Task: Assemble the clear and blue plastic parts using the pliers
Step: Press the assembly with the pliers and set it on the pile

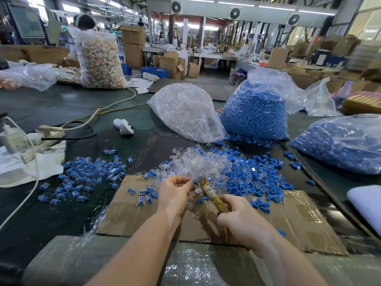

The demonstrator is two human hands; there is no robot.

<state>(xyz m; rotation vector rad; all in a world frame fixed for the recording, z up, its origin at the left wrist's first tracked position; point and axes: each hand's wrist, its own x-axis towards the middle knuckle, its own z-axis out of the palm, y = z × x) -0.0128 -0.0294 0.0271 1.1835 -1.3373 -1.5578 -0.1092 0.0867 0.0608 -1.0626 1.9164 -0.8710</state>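
Note:
My left hand pinches a small clear and blue part between thumb and fingers. My right hand grips the tape-wrapped handles of the pliers, whose tip meets that part. Just beyond the hands lies a heap of loose clear parts, with loose blue parts spread to its right. Joined clear-and-blue pieces lie scattered to the left on the dark table. A flattened cardboard sheet lies under my hands.
A bag of clear parts and two bags of blue parts stand behind the heaps. A power strip, charger and cables lie at left, a white controller beyond. Another person works far left.

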